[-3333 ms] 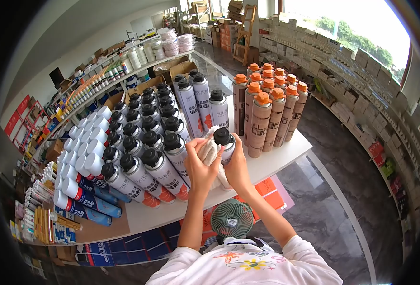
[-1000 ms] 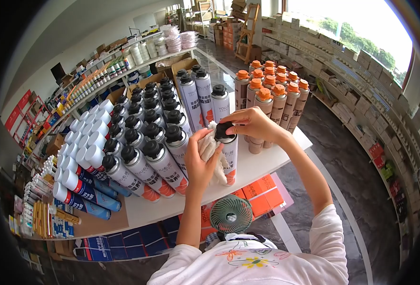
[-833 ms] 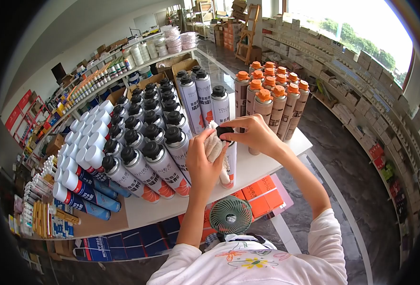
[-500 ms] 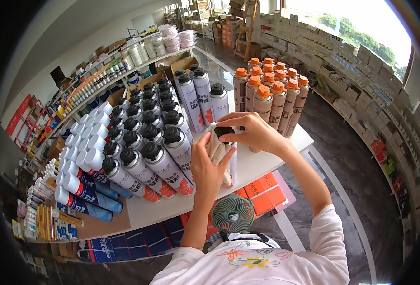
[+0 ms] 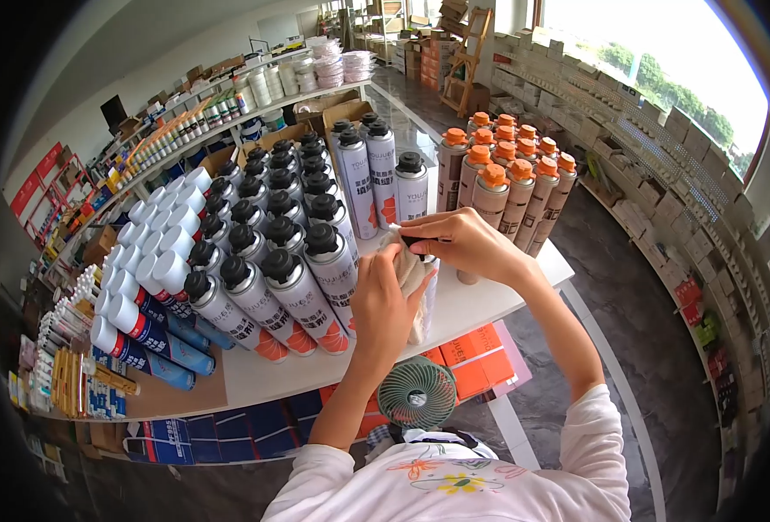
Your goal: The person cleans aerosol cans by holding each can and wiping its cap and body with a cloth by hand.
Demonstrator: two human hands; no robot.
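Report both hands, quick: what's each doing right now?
Left hand: closed on a cloth, held against a can.
Right hand: closed on that can's black cap.

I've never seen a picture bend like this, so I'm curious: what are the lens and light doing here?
Head view: the lens bows the shelves on the right into a curve and leaves black corners; also head view, the window at upper right glares mostly white, the dark floor carries a pale sheen, and the cloth in the left hand looks slightly soft.
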